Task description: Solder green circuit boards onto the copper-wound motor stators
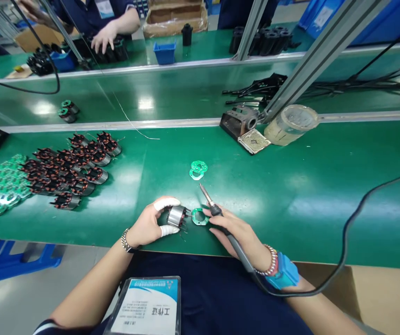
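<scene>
My left hand (151, 222), with white covers on the thumb and a finger, grips a motor stator (177, 217) by its silver side. The stator lies tilted, its wire ends facing right. Close beside those ends is a green ring-shaped circuit board (200, 217), touched by the fingers of my right hand (236, 228). That same hand holds a soldering iron (217, 210), its tip pointing up and left over the table. Just beyond it, a few more green ring boards (198, 169) lie on the green tabletop.
Several stators (77, 163) stand grouped at left beside a spread of green boards (6, 181). An iron stand (241, 122), a sponge tray (254, 141) and a round tub (292, 123) sit back right. The iron's cable (348, 232) curves right. A co-worker's hand (105, 37) is across the bench.
</scene>
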`<state>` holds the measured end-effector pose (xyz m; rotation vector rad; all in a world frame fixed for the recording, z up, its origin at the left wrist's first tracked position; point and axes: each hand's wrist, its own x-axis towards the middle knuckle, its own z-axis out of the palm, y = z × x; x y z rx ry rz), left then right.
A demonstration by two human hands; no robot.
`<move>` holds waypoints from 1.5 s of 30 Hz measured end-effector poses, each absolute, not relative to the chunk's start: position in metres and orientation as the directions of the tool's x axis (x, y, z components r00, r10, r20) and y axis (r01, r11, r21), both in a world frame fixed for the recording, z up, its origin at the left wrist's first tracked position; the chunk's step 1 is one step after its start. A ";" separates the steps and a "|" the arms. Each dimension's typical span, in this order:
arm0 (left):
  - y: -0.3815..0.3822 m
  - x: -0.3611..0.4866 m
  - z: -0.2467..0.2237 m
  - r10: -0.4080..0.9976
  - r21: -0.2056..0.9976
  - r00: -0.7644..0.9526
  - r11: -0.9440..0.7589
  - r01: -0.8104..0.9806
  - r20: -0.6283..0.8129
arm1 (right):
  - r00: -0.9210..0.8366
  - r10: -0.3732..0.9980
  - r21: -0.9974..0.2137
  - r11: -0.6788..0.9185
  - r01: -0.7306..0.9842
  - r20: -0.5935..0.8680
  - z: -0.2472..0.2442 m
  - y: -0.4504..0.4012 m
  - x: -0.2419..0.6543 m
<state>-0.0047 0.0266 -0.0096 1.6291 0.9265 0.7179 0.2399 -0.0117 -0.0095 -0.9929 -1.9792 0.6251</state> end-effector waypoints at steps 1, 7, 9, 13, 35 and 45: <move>0.026 -0.003 -0.009 0.854 0.982 0.521 -0.081 0.172 -0.021 | -0.367 0.802 -0.688 0.595 0.415 0.471 -0.009 -0.009 0.239; 0.024 0.008 -0.005 0.796 0.906 0.605 -0.268 0.327 0.018 | -0.191 0.872 -0.734 0.483 0.476 0.450 0.004 -0.004 0.231; 0.025 0.010 -0.005 0.790 0.790 0.612 -0.393 0.471 0.028 | -0.090 0.937 -0.847 0.344 0.406 0.338 0.007 -0.004 0.224; 0.026 0.011 -0.008 0.798 0.688 0.601 -0.457 0.564 0.037 | 0.020 1.000 -0.999 0.023 0.022 0.023 0.007 -0.002 0.211; 0.018 -0.004 -0.010 0.861 0.651 0.509 -0.396 0.648 0.017 | 0.098 0.995 -0.993 0.005 0.114 0.016 0.004 -0.004 0.214; 0.025 0.021 -0.002 0.875 0.579 0.481 -0.359 0.732 -0.065 | -0.072 0.997 -0.964 -0.054 -0.259 -0.036 0.007 -0.007 0.208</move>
